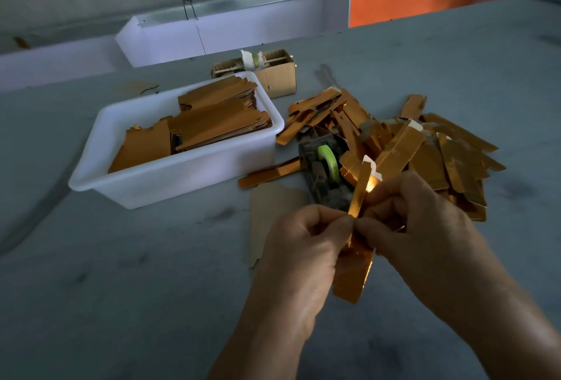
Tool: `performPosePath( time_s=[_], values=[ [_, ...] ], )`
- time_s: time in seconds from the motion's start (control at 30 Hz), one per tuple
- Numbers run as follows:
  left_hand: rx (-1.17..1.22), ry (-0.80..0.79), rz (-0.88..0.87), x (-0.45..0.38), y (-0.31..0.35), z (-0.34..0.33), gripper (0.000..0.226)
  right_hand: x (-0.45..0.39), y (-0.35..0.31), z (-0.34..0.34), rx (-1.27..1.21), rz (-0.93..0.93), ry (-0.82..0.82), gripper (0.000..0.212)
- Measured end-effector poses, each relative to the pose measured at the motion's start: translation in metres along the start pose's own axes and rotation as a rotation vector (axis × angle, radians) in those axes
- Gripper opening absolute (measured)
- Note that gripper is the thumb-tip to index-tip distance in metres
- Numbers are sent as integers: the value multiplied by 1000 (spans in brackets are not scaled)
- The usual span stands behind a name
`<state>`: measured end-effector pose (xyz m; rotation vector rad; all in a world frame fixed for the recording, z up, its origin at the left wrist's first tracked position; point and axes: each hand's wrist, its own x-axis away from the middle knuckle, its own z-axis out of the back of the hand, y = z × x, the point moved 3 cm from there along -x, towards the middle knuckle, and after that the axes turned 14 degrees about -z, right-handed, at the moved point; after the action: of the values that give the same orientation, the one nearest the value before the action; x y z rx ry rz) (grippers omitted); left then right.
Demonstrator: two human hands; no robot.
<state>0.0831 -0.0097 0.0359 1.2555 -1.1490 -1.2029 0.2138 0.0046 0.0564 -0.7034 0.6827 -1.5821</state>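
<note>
Both hands hold one shiny gold card strip upright above the grey table. My left hand pinches its left edge near the middle, fingers curled. My right hand pinches it from the right, thumb against the fold. The strip's top end catches the light; its lower end hangs below the hands. A loose heap of gold strips lies just beyond my right hand.
A white plastic tub at the left holds stacked gold strips. A dark tape dispenser with a green roll sits between tub and heap. A small cardboard box stands behind. A brown card piece lies flat on the table.
</note>
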Motion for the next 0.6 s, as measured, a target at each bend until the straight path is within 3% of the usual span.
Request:
performPosePath(
  time_s=[0.27, 0.43, 0.5, 0.6],
  values=[
    [-65, 176, -105, 13, -6, -13, 18, 8, -11, 4, 183, -54, 72, 28],
    [-140, 250, -247, 18, -3, -3, 12, 9, -10, 8, 300, -61, 155, 53],
    [-150, 241, -268, 18, 2, -1, 10, 9, -6, 7, 197, -21, 121, 58],
    [-147, 209, -257, 17, 6, 2, 10, 7, -3, -3, -148, -47, -88, 50]
  ],
)
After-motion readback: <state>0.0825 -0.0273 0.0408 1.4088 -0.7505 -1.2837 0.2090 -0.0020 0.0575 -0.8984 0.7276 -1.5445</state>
